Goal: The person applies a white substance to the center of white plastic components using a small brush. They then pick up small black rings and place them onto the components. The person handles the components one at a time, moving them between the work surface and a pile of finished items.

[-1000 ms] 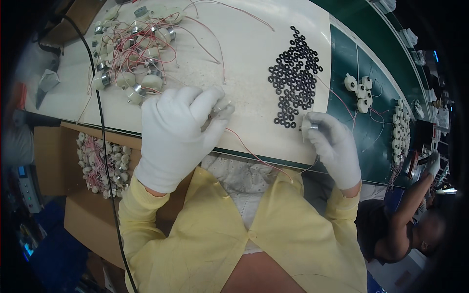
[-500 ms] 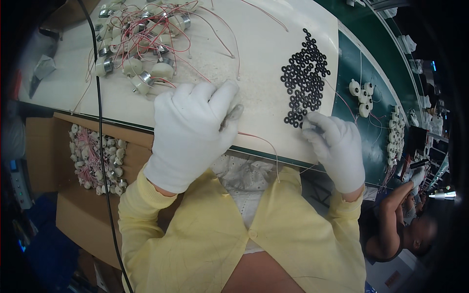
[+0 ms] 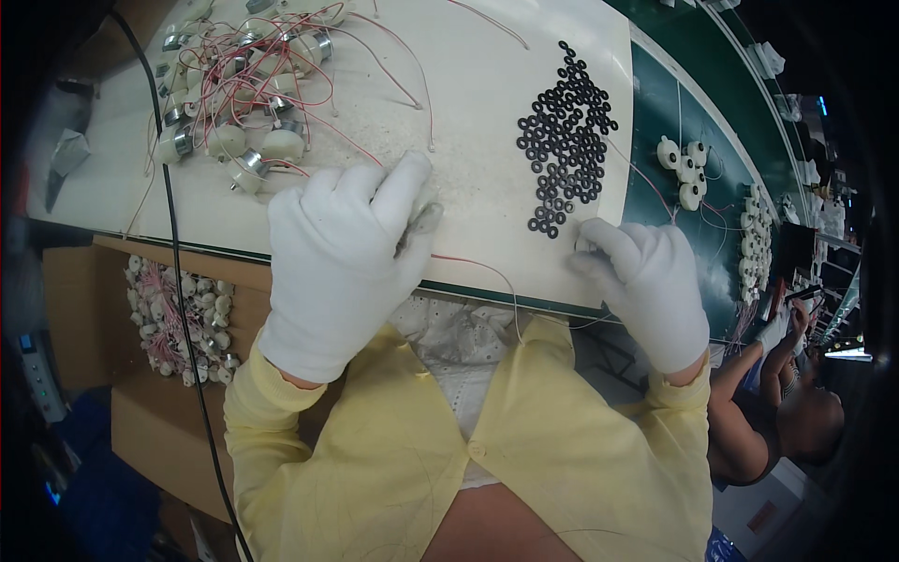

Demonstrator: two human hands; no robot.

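Note:
My left hand (image 3: 342, 253), in a white glove, is curled closed above the white tabletop near its front edge. Whatever it grips is hidden by the palm and fingers. A thin red-and-white wire (image 3: 492, 269) comes out beside that hand and hangs over the edge. My right hand (image 3: 646, 281), also gloved, has thumb and forefinger drawn together in a pinch. Anything between those fingertips is too small to make out. Just beyond them, slightly apart, lies a spread of small black rings (image 3: 567, 140). A pile of cream-coloured, metal-capped motor-like parts with red wires (image 3: 248, 84) is beyond my left hand.
A cardboard box (image 3: 150, 412) of similar white parts (image 3: 183, 318) stands below the table at left. A black cable (image 3: 171, 215) crosses the left side. On the green surface at right are white round parts (image 3: 688, 173). A co-worker (image 3: 749, 426) sits at far right.
My right hand has moved away from the black rings, leaving a small gap. My left hand stays closed in about the same place. The whole view has shifted slightly.

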